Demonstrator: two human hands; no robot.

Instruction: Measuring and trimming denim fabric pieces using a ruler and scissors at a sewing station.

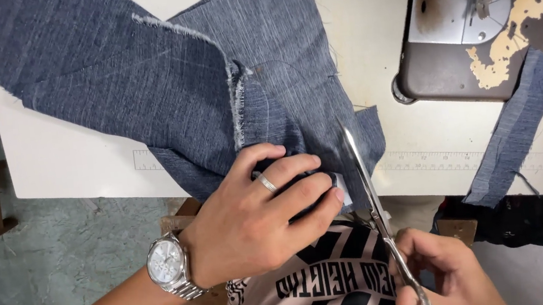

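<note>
The scissors (377, 208) are gripped by the right hand (446, 276) at the handles, blades parted and pointing away along the denim's right edge; the left hand (258, 219), wearing a ring and a wristwatch (170, 265), is closed over a bunched fold of the denim fabric (161, 83) at the table's (68, 162) near edge; a clean cut is judged to need the cloth held taut and flat close beside the blades; farther off, a denim strip (517, 128) and the sewing machine plate (449, 6) are seen.
</note>
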